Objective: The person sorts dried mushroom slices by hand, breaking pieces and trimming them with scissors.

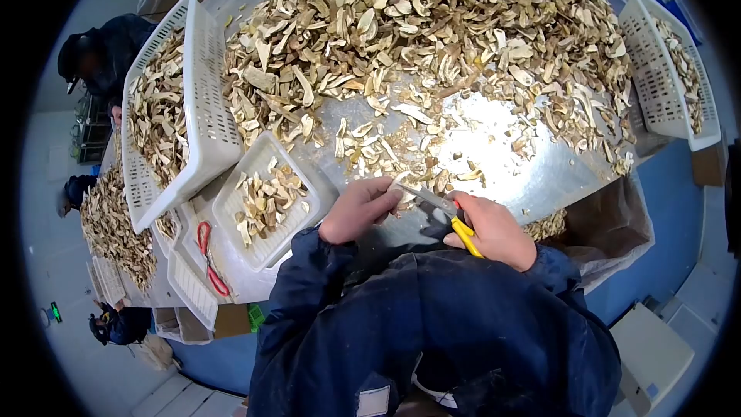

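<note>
Close to my body, at the near side of the metal table, my left hand (357, 212) pinches a pale mushroom slice (402, 179) between thumb and fingers. My right hand (498, 233) is wrapped around a pair of scissors (465, 236) with yellow and red handles. Their blades point left and reach the slice at my left fingertips; whether they are cutting into it I cannot tell. Beyond both hands spreads a big heap of dried mushroom slices (432, 23). Left of my left hand, a shallow white tray (323, 194) holds a small pile of slices.
Tall white perforated baskets of slices stand at left (212, 112) and right (656, 100). Red-handled scissors (204, 255) lie left of the tray. A lined box (617, 239) sits below the table edge at right. Several people (112, 50) are at the left.
</note>
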`<state>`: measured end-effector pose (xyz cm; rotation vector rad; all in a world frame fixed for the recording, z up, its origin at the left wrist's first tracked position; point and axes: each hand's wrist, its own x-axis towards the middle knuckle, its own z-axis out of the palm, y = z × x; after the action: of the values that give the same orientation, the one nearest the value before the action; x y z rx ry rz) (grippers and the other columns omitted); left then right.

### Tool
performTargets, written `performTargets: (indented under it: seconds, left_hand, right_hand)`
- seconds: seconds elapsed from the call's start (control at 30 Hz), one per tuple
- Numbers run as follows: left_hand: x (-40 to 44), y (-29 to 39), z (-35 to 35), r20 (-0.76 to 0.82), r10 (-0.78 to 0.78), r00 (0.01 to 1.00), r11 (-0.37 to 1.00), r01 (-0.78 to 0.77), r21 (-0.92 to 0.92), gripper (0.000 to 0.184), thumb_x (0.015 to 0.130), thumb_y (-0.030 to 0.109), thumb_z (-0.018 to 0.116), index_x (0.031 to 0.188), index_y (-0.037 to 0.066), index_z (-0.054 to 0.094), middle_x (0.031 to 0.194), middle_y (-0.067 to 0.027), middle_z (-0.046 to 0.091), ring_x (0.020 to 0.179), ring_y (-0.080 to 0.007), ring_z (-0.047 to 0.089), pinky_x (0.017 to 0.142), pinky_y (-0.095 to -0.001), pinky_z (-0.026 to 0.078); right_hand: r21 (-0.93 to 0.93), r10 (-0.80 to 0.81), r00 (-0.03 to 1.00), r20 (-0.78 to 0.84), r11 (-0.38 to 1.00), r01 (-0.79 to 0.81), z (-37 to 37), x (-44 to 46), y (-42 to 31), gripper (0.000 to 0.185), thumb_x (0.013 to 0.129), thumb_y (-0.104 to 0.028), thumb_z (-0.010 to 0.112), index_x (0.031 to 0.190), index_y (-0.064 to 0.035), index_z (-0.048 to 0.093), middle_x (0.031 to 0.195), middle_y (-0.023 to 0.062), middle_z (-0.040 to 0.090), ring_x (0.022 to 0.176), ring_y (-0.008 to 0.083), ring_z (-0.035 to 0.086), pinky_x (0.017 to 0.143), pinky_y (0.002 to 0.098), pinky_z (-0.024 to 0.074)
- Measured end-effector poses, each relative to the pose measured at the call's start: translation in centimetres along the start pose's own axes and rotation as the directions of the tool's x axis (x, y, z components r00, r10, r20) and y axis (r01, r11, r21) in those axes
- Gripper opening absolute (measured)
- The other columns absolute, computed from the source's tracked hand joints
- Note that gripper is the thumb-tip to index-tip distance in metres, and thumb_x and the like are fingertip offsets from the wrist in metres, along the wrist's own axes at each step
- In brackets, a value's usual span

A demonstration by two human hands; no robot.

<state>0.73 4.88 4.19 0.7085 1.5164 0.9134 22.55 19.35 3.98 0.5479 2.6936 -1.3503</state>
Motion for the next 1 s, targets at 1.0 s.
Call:
performTargets:
  seconds: [1.0]
  left_hand:
    - [8.6, 3.2, -0.1, -0.215, 0.469, 0.857, 0.741, -0.249, 0.624, 0.024, 0.084, 0.011, 0.057, 0.103, -0.001, 0.064, 0.096, -0.019, 0.064, 0.088, -0.0345, 0.061, 0.078, -0.0357, 0.048]
  right_hand:
    - [0.568, 0.314, 0.499, -0.808, 0.641, 0.517, 1.3, 6.5, 8.4, 0.045, 0.094, -0.035, 0.05, 0.118, 0.003, 0.046, 0.066, 0.0004, 0.049, 0.053, 0.0071, 0.046, 0.05, 0.0204, 0.0385]
